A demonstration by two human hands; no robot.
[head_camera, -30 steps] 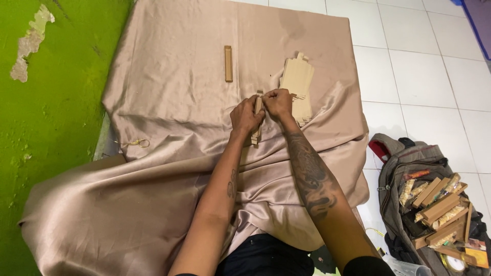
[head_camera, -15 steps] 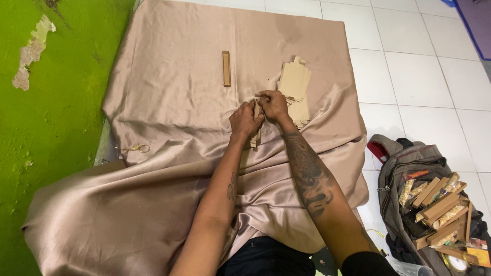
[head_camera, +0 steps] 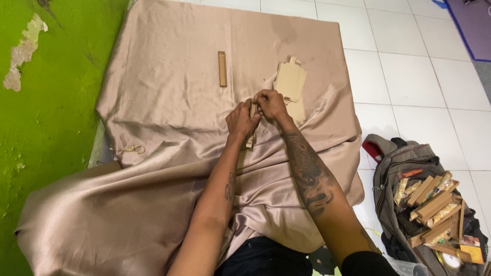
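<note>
1. my left hand and right hand met over the middle of the beige satin cloth, both closed with pinching fingers on one narrow cardboard box that ran down from between them.
2. as i judged it, the step in hand was folding or closing that box at its top end; my right fingers worked the flap while my left steadied the body.
3. the next move, i judged, called for a firm hold with the left and a fine tuck with the right fingertips, so the thin card would not buckle.
4. one finished long box lay on the cloth, up and to the left of my hands.
5. one stack of flat cardboard blanks lay on the cloth just beyond my right hand; i could not count its sheets.
6. one grey bag sat on the white tiled floor off the cloth's right edge, full of boxes too jumbled to count.
7. one small loop of string lay at the cloth's left edge.
</note>
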